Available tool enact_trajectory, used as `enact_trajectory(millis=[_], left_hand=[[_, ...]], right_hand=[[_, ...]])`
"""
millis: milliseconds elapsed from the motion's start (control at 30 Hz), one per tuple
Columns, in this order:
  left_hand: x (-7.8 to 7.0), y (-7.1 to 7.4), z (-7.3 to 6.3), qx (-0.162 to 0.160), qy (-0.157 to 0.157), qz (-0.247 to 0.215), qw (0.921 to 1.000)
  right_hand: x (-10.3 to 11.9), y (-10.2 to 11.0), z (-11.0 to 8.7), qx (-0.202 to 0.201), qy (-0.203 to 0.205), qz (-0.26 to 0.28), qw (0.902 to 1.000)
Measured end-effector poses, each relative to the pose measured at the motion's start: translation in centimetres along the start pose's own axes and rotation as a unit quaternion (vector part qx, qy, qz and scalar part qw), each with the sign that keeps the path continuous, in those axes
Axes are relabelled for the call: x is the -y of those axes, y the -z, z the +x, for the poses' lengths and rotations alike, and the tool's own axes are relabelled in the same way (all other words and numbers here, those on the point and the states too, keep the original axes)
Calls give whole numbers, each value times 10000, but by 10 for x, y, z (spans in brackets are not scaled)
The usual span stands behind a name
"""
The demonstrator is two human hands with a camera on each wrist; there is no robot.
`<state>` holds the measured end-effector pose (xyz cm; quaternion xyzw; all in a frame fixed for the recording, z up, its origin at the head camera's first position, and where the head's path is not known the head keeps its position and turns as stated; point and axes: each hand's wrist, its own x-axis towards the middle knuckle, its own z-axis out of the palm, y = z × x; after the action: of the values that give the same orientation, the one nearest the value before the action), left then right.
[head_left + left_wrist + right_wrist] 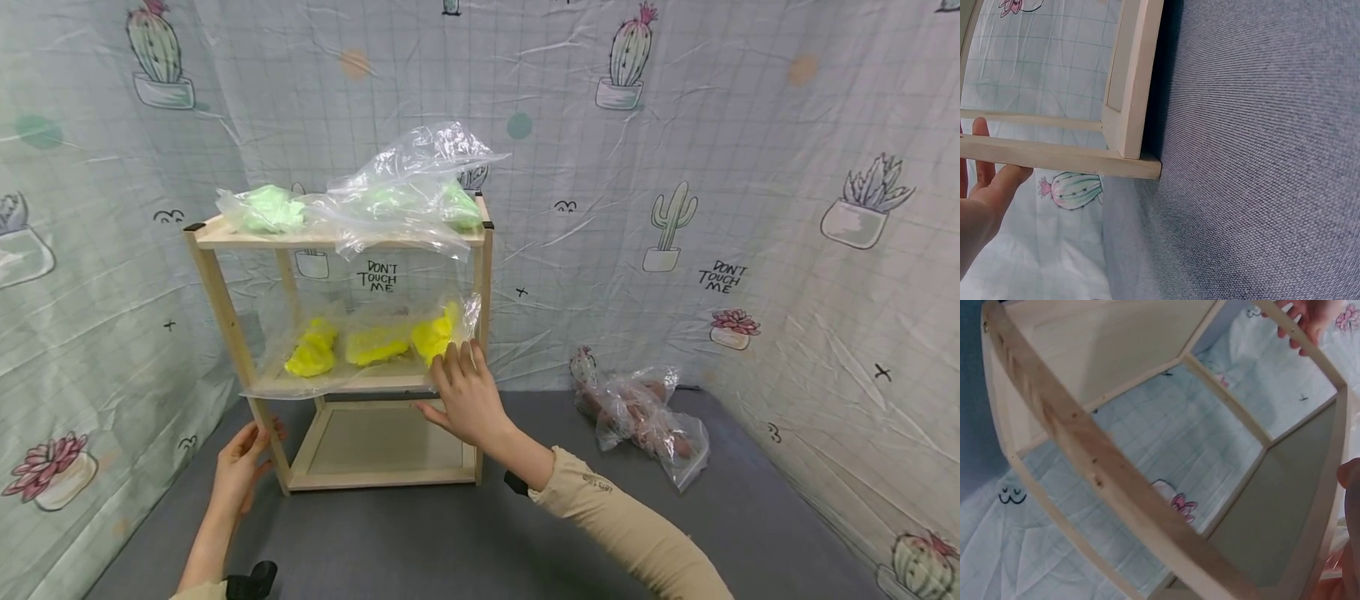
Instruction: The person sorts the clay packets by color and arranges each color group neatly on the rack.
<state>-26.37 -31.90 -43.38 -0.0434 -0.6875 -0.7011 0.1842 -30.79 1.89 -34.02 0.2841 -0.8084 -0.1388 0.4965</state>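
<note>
A wooden shelf rack (382,478) stands on the grey surface. My left hand (238,468) holds its left front post (1054,155) low down, thumb on one side and fingers on the other. On the middle shelf lie clear plastic bags with bright yellow contents (311,352). With fingers extended, my right hand (474,398) touches the rightmost yellow bag (432,335) near the right post; its fingertips partly cover that bag. In the right wrist view, only part of the right thumb (1351,474) shows at the edge.
Clear bags with pale green contents (272,210) lie on the top shelf, one puffed up high. To the right, a clear bag with brownish-pink contents (645,421) rests on the grey surface (375,542). A cactus-print sheet (570,100) encloses the back and sides.
</note>
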Motion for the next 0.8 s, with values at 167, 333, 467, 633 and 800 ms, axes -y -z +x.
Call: enact_trajectory(millis=[167,333,467,633,800], left_hand=[[0,0,0,10,25,72,10000],[-1,0,0,38,-13,20,10000],[-2,-1,1,98,-31,22,9999],[-2,-2,2,100,-36,-32,9999],[-3,-1,0,26,-35,-102,9999]], right_hand=[[-5,1,-2,87,152,242,9996],[-10,11,-8,12,369,576,9977],[-16,22,-18,-231,497,803,9953],[-28,34,-38,-312,542,1177,9911],[-41,42,-61,-134,392,1637,9856]])
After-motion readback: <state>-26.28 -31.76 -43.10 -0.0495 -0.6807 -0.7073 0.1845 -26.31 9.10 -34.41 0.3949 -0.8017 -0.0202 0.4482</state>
